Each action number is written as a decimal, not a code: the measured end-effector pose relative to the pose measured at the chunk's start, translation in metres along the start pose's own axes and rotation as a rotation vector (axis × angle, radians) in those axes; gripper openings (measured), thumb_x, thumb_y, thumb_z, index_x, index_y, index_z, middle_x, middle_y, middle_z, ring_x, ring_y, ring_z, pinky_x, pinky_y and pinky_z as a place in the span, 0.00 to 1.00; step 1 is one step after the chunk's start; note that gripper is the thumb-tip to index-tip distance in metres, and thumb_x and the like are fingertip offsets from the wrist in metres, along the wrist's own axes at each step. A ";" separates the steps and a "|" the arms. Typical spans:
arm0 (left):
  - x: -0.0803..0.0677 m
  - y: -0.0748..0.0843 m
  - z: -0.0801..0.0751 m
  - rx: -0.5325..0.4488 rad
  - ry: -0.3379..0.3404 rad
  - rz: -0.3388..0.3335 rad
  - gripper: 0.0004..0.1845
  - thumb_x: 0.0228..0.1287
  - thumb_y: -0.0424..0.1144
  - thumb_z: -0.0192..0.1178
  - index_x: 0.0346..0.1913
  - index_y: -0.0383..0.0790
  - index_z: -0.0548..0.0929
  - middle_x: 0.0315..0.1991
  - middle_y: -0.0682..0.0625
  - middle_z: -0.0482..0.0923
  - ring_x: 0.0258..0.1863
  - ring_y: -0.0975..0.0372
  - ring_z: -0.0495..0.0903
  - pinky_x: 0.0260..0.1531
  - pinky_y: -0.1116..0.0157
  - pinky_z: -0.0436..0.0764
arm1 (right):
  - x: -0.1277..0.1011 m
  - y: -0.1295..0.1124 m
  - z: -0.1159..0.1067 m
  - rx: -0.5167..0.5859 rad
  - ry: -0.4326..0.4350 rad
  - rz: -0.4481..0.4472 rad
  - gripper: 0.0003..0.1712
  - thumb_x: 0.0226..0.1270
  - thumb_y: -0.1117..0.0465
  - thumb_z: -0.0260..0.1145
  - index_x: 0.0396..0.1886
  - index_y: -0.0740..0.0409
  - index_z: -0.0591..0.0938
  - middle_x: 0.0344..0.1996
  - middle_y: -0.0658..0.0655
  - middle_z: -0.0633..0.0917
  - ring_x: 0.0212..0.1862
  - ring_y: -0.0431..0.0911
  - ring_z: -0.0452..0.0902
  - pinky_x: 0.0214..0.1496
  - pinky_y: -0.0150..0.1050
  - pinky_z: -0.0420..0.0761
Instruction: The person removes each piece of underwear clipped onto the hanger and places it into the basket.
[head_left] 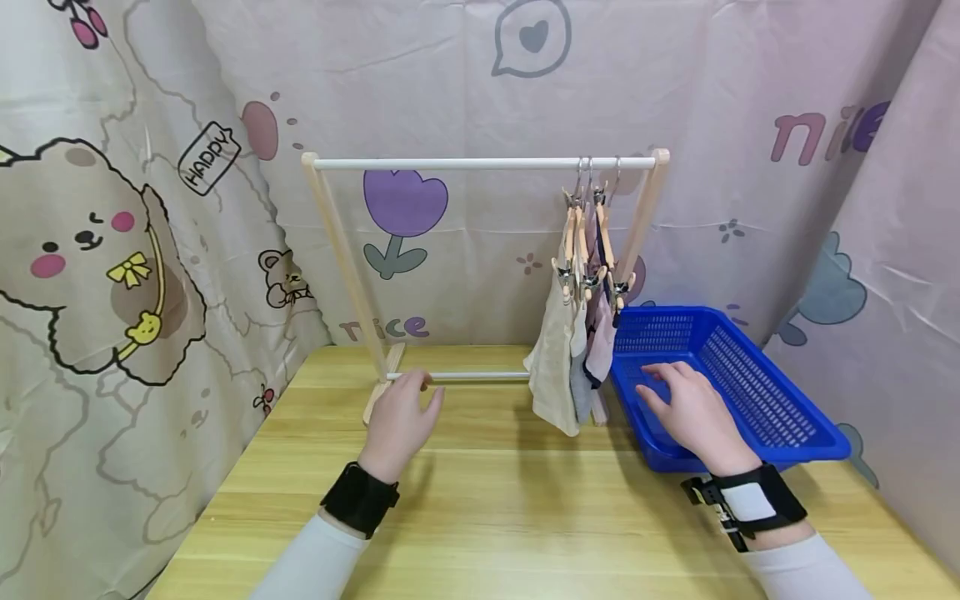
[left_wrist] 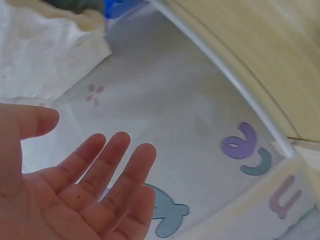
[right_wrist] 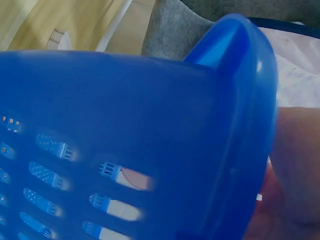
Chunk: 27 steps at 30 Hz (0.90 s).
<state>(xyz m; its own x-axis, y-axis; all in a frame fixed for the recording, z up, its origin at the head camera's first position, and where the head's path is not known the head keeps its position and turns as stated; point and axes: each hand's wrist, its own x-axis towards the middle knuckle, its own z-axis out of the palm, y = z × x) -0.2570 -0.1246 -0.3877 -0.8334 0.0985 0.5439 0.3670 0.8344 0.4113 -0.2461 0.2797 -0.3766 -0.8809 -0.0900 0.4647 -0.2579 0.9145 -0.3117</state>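
Note:
My left hand (head_left: 401, 417) hovers near the left foot of a small wooden garment rack (head_left: 348, 267), its fingers relaxed and apart with nothing in them. In the left wrist view the palm and loosely bent fingers of that hand (left_wrist: 95, 195) face the camera. My right hand (head_left: 693, 412) is over the near side of a blue plastic basket (head_left: 780, 367), fingers loosely extended, holding nothing visible. The basket's wall (right_wrist: 150, 100) hides most of the right hand (right_wrist: 300, 165) in the right wrist view. Small clothes (head_left: 557, 358) in cream, grey and pink hang from wooden clip hangers (head_left: 581, 233) at the rack's right end.
The rack's white top rail (head_left: 450, 164) runs across the back, with a lower rail (head_left: 480, 376) near the tabletop. A wooden table (head_left: 480, 508) lies beneath everything. Printed curtains (head_left: 465, 275) enclose the back and sides.

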 end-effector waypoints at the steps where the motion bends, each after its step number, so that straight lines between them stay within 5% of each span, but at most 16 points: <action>1: 0.002 0.004 -0.001 -0.013 0.008 -0.003 0.15 0.72 0.43 0.64 0.50 0.33 0.83 0.44 0.40 0.86 0.41 0.50 0.86 0.40 0.55 0.85 | 0.000 0.000 0.000 0.004 0.019 -0.001 0.21 0.73 0.58 0.69 0.58 0.66 0.83 0.48 0.70 0.83 0.48 0.64 0.79 0.44 0.60 0.78; 7: 0.014 0.036 -0.011 -0.098 0.064 0.005 0.14 0.72 0.42 0.64 0.50 0.34 0.84 0.45 0.42 0.86 0.41 0.52 0.86 0.39 0.56 0.85 | 0.000 -0.004 0.000 0.023 0.091 0.006 0.18 0.72 0.60 0.69 0.55 0.65 0.83 0.46 0.68 0.84 0.46 0.63 0.79 0.44 0.60 0.78; 21: 0.046 0.121 -0.043 -0.200 0.113 0.300 0.17 0.72 0.45 0.64 0.54 0.36 0.80 0.48 0.45 0.83 0.49 0.56 0.83 0.49 0.59 0.83 | 0.000 -0.010 0.002 0.032 0.152 -0.006 0.15 0.71 0.61 0.70 0.52 0.65 0.85 0.45 0.67 0.84 0.46 0.62 0.79 0.45 0.60 0.79; 27: 0.058 0.140 -0.054 -0.250 0.067 0.329 0.20 0.75 0.49 0.60 0.57 0.37 0.77 0.50 0.46 0.80 0.47 0.58 0.79 0.49 0.62 0.81 | 0.001 -0.011 0.005 0.033 0.167 -0.020 0.15 0.70 0.61 0.72 0.51 0.65 0.85 0.44 0.67 0.84 0.45 0.62 0.80 0.43 0.60 0.78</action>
<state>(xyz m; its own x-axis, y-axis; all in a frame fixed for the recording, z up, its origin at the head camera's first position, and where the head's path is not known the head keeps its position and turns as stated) -0.2317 -0.0313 -0.2593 -0.6293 0.2953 0.7189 0.7049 0.6064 0.3679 -0.2460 0.2673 -0.3767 -0.7982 -0.0387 0.6011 -0.2901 0.8993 -0.3273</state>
